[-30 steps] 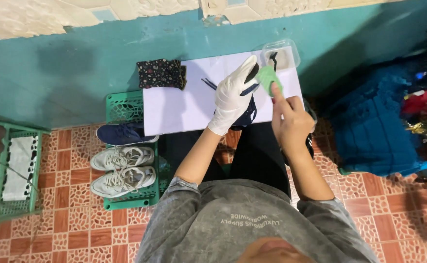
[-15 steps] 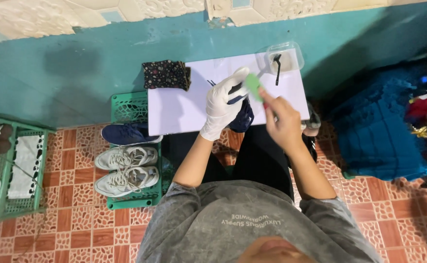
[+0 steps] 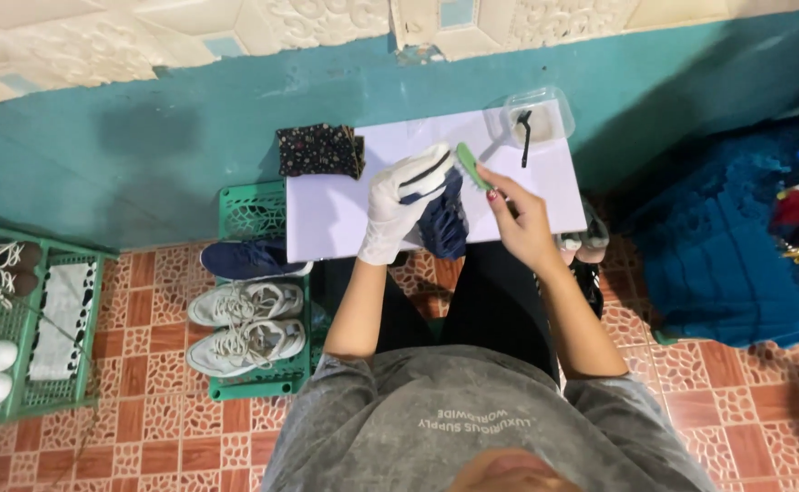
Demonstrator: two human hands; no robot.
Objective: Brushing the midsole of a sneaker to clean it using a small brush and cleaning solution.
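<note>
two hands meet over the white board (image 3: 327,214): gloved left hand (image 3: 398,202) clasps the dark shoe (image 3: 442,223), right hand (image 3: 520,219) grips the green brush (image 3: 472,167) angled across its upper end.

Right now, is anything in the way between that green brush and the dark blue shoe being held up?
Nothing visible. The right hand holds the green brush right at the dark blue shoe, which the gloved left hand grips over the white board. The clear container sits off to the side, beyond the brush.
</note>
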